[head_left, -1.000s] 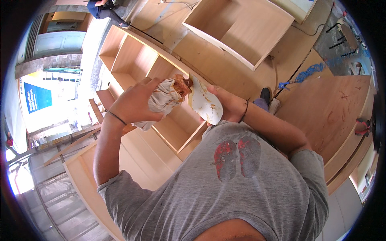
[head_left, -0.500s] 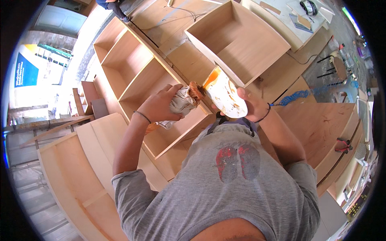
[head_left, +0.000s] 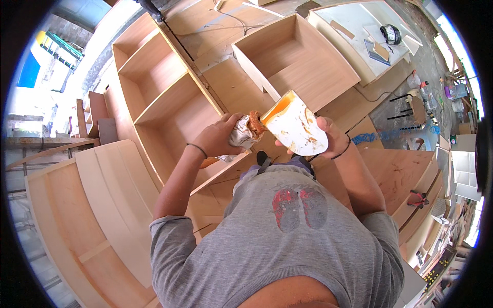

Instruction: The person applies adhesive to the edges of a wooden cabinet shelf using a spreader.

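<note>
My left hand [head_left: 218,135] is closed around a crumpled whitish plastic bag [head_left: 240,134]. Thick brown paste [head_left: 255,123] bulges from the bag's open end. In my right hand [head_left: 333,138] is a flat white plate-like piece [head_left: 298,131] with a rounded lower end, held by its edge with the thumb on top. Brown smears mark its face, and an amber band runs along its upper left side. The paste meets or nearly meets the left edge of this piece; actual contact is hard to tell. Part of the right fingers is hidden beneath it.
A long wooden shelf cabinet [head_left: 172,97] lies open side up at the left. Ahead is an open wooden box [head_left: 318,72]. Curved wooden panels [head_left: 113,195] lie at lower left. Red-handled pliers [head_left: 418,199] and a blue coiled hose [head_left: 393,134] are at the right.
The white piece has turned, showing its face more broadly, and sits slightly farther right. Both hands keep their holds. The whole view has shifted a little.
</note>
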Motion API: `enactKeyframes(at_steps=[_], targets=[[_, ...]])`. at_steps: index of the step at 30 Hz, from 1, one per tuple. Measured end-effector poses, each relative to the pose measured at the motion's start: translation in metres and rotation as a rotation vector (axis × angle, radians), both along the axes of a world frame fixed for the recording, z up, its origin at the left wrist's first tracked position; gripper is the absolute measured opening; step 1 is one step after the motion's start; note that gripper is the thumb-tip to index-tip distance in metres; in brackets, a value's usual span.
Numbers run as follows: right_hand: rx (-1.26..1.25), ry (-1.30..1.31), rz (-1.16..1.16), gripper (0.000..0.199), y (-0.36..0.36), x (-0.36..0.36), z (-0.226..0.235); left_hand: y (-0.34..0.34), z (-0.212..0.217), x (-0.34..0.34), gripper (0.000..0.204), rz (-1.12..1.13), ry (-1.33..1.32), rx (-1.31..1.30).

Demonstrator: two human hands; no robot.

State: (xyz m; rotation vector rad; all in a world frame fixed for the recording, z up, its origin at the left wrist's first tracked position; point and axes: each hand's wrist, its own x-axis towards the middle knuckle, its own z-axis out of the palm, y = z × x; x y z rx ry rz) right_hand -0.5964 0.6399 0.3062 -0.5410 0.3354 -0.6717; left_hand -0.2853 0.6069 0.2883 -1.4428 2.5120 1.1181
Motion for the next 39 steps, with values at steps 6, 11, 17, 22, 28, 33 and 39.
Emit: enactKeyframes(at_steps=[6, 11, 17, 22, 28, 33, 39], targets=[[-0.038, 0.074, 0.08, 0.083, -0.006, -0.008, -0.013, -0.002, -0.007, -0.009, 0.092, -0.007, 0.036, -0.069], [0.066, -0.196, 0.139, 0.1, -0.004, -0.011, 0.0, -0.006, -0.021, -0.03, 0.091, 0.031, 0.044, -0.06], [-0.055, -0.372, -0.203, 0.118, -0.023, -0.067, 0.006, -0.008, -0.082, -0.04, 0.088, 0.217, 0.278, -0.033], [-0.148, -0.425, -0.424, 0.12, -0.031, -0.136, -0.011, 0.005, -0.155, -0.054, 0.083, 0.288, 0.483, 0.087], [-0.148, -0.287, -0.696, 0.119, -0.04, -0.196, -0.073, 0.034, -0.243, -0.104, 0.09, 0.617, 0.7, 0.243], [-0.007, -0.16, -0.764, 0.111, -0.036, -0.211, -0.181, 0.064, -0.299, -0.127, 0.095, 0.623, 0.538, 0.444], [0.175, 0.504, -0.77, 0.104, -0.018, -0.192, -0.341, 0.079, -0.385, -0.121, 0.101, 0.26, 0.119, 0.384]])
